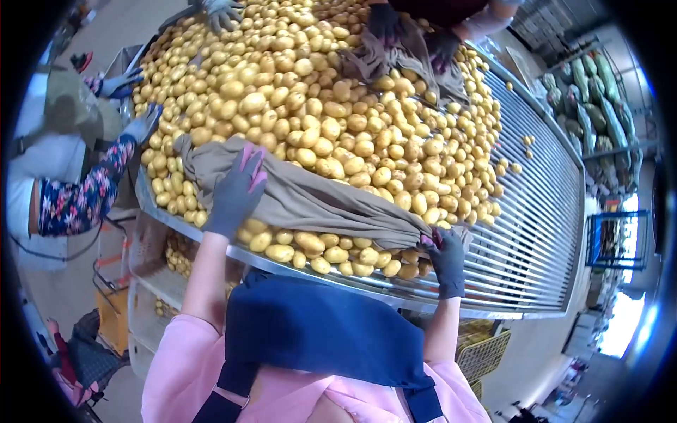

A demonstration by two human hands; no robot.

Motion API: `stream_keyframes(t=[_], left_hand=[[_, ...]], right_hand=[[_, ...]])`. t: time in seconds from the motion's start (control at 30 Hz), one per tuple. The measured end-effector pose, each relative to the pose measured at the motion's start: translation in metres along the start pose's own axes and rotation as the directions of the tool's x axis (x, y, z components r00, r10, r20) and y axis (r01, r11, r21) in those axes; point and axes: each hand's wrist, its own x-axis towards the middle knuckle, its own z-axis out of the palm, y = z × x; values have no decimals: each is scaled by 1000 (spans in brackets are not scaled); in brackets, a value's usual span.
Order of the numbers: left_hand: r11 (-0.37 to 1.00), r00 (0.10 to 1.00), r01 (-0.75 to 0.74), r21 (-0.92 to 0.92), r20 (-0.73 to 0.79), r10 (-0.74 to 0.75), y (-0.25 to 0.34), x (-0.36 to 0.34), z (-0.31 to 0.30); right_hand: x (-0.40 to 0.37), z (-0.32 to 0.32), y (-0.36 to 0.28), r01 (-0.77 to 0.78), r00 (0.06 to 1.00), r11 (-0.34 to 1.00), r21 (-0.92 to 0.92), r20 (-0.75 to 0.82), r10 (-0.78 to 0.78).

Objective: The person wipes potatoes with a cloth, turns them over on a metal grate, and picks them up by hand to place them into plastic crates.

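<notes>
A long grey-brown cloth lies stretched across a heap of yellow potatoes. My left hand, in a grey glove with pink fingers, rests on the cloth toward its left end, fingers extended over the fabric. At the cloth's right end, my right hand has its gloved fingers closed around a bunched part. Potatoes show between the cloth and the near metal edge of the sorting table. Opposite me, a co-worker's dark-gloved hands are on another grey-brown cloth spread over the potatoes.
The table's metal roller bars extend to the right, with a few loose potatoes. Other co-workers' gloved hands touch the heap from the left. Plastic crates stand below the table, and a yellow crate sits under its right side.
</notes>
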Motion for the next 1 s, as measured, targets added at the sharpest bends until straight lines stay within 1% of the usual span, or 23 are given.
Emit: stream_keyframes(t=[0.07,0.1,0.13,0.2,0.33,0.37,0.4,0.43,0.47,0.5,0.53,0.57,0.6,0.63,0.67,0.7,0.77,0.8,0.83,0.87,0.93,0.97,1.0], left_hand=[[995,998,10,103,57,-16,-5,12,8],[998,999,22,57,36,-24,-4,18,8],[998,999,7,60,38,-9,-2,21,5],[975,974,171,143,121,-189,3,22,-9],[982,982,152,114,95,-163,-8,14,-15],[995,999,51,81,-11,-50,-15,12,-15],[995,999,46,92,-5,-46,-17,9,-19],[933,971,226,-280,-17,-240,-18,8,-22],[707,908,355,-611,46,-417,-18,10,-23],[672,892,379,-636,60,-448,1,16,-40],[671,894,375,-640,58,-444,8,21,-50],[764,917,275,-584,-80,-392,13,25,-58],[843,921,180,-507,-214,-325,18,29,-67],[842,919,180,-508,-218,-328,24,33,-77],[791,925,155,-592,-194,-327,30,38,-89],[730,932,129,-671,-169,-320,36,44,-98],[751,948,97,-653,-169,-269,46,58,-109],[772,961,65,-632,-170,-220,53,64,-115],[774,964,8,-633,-201,-175,71,68,-119],[778,961,3,-628,-214,-176,77,71,-124],[718,980,162,-676,27,-196,83,76,-132],[730,960,275,-626,132,-248,84,78,-134],[775,908,411,-481,297,-297,88,79,-138]], right_hand=[[-5,-1,-8,54,991,982,-181,-112,-75],[-5,-2,-5,109,968,969,-221,-198,-153],[-3,-6,-4,100,967,972,-214,-210,-146],[-4,-15,-8,244,843,951,-191,-443,-305],[-11,-40,-29,202,874,974,-103,-429,-227],[-11,-42,-27,151,892,988,-27,-426,-148],[-12,-49,-27,151,889,987,-55,-429,-159],[-12,-49,-22,180,880,984,-5,-446,-164],[-12,-50,-17,210,869,977,38,-466,-169],[-9,-46,-9,317,815,939,137,-545,-196],[-12,-49,-15,318,812,939,132,-549,-197],[-17,-55,-27,268,846,850,453,-533,17],[-21,-63,-36,207,870,658,724,-443,214],[-23,-70,-39,236,810,694,680,-532,246],[-22,-77,-40,307,751,707,637,-618,232],[-20,-87,-43,410,671,715,566,-719,184],[-6,-112,-59,555,455,766,325,-889,47],[3,-124,-70,586,323,795,158,-945,-51],[10,-137,-70,576,267,814,80,-959,-94],[21,-142,-79,534,171,841,91,-985,-2],[48,-154,-73,580,140,811,74,-990,-9],[62,-150,-71,656,172,744,129,-985,19],[72,-140,-67,787,299,542,296,-950,85]])
